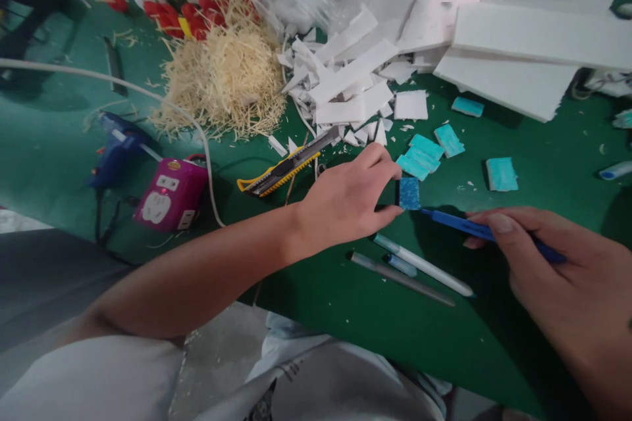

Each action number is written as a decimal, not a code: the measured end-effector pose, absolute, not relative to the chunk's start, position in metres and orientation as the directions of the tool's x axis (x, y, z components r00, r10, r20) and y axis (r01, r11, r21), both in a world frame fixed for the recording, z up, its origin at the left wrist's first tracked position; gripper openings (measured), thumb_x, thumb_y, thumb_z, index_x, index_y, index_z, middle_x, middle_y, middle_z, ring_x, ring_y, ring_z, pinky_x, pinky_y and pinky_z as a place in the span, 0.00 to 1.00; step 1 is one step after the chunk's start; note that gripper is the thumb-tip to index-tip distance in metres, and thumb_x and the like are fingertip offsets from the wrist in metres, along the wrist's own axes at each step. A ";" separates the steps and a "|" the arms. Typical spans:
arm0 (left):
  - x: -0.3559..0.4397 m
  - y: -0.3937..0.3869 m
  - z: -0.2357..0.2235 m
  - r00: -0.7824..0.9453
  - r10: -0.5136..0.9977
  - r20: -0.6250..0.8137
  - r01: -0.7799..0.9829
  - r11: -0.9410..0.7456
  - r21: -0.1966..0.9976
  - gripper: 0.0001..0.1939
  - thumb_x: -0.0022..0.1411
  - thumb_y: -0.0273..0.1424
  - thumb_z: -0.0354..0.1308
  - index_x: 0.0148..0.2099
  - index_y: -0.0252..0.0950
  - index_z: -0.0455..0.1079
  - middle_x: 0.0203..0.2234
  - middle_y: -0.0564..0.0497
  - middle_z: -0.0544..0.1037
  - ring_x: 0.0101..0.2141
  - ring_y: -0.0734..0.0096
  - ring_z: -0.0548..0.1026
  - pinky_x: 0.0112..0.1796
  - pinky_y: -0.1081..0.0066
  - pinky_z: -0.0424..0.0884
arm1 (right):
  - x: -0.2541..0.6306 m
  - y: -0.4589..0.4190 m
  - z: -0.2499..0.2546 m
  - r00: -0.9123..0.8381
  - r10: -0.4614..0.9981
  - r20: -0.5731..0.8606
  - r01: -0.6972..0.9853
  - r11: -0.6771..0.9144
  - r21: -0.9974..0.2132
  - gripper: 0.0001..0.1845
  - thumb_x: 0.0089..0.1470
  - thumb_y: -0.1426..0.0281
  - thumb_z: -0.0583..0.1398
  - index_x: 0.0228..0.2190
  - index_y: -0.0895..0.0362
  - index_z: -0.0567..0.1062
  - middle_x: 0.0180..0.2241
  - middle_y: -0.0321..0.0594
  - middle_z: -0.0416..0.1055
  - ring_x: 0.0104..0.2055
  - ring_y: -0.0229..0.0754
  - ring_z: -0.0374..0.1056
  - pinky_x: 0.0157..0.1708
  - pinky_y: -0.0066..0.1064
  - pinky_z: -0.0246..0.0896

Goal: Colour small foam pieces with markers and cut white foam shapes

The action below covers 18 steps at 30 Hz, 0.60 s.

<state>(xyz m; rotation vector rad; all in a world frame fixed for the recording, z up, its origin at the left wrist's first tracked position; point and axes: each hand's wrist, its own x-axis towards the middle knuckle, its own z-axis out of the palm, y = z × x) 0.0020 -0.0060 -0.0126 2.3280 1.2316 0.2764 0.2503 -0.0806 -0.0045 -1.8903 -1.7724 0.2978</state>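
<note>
From where I stand, the person's left hand (345,194) is at the middle of the dark green tabletop surface (548,145), its grip pinching a small, dark-blue, square piece (409,193) between thumb and forefinger at the left-side edges. The right hand (577,276) comes in from about four o'clock, its grip closed around a slim blue marker pen (464,222), the tip just beside the square's lower right corner.

Taking that square as the clock's centre, a cluster of flat turquoise pieces (419,156) lies near it at twelve to one o'clock, and a separate turquoise square (502,174) lies at three. At six, below it, are a white-barrelled pen (424,265), a grey pen (402,278) and a short blue cap (401,265) between them. Toward half past nine, beyond the left hand, rests a yellow-and-black box cutter (289,164), its blade end toward a heap of jagged white foam offcuts (353,82) at eleven. A tangled mound of pale straw (227,79) sits at ten; farther out at nine stands a magenta power-socket block (172,194).
</note>
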 end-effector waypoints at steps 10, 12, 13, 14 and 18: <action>0.000 -0.006 -0.014 0.587 0.810 -0.024 0.697 -0.489 0.524 0.18 0.67 0.36 0.66 0.55 0.36 0.72 0.53 0.46 0.74 0.44 0.65 0.79 0.35 0.70 0.71 | 0.234 -0.087 0.012 0.306 0.944 0.121 0.791 -0.182 -0.585 0.19 0.63 0.47 0.60 0.31 0.43 0.86 0.24 0.36 0.78 0.17 0.35 0.55 0.16 0.35 0.42; 0.000 -0.006 -0.014 0.594 0.804 -0.020 0.691 -0.497 0.525 0.18 0.66 0.34 0.65 0.56 0.36 0.72 0.53 0.46 0.74 0.42 0.66 0.79 0.34 0.70 0.70 | 0.233 -0.088 0.014 0.338 0.935 0.105 0.778 -0.215 -0.590 0.17 0.63 0.50 0.62 0.31 0.42 0.85 0.23 0.35 0.77 0.16 0.35 0.52 0.14 0.35 0.40; 0.000 -0.007 -0.013 0.600 0.800 -0.019 0.688 -0.504 0.521 0.17 0.67 0.33 0.64 0.56 0.36 0.72 0.52 0.46 0.74 0.41 0.67 0.79 0.33 0.70 0.70 | 0.234 -0.088 0.014 0.350 0.931 0.103 0.772 -0.225 -0.594 0.15 0.62 0.51 0.63 0.31 0.42 0.86 0.22 0.35 0.76 0.16 0.35 0.52 0.14 0.35 0.39; -0.001 -0.007 -0.013 0.607 0.794 -0.017 0.686 -0.513 0.516 0.16 0.67 0.32 0.62 0.55 0.36 0.73 0.52 0.46 0.74 0.40 0.68 0.79 0.32 0.71 0.69 | 0.234 -0.088 0.014 0.363 0.926 0.108 0.766 -0.230 -0.601 0.14 0.62 0.52 0.64 0.31 0.42 0.86 0.21 0.35 0.75 0.15 0.35 0.51 0.14 0.35 0.38; -0.002 -0.006 -0.012 0.627 0.779 -0.006 0.676 -0.540 0.502 0.15 0.66 0.28 0.58 0.54 0.38 0.72 0.52 0.47 0.74 0.39 0.69 0.78 0.32 0.71 0.69 | 0.239 -0.084 0.008 0.406 0.900 0.160 0.699 -0.192 -0.689 0.15 0.60 0.51 0.65 0.28 0.44 0.85 0.20 0.36 0.73 0.15 0.35 0.55 0.15 0.34 0.46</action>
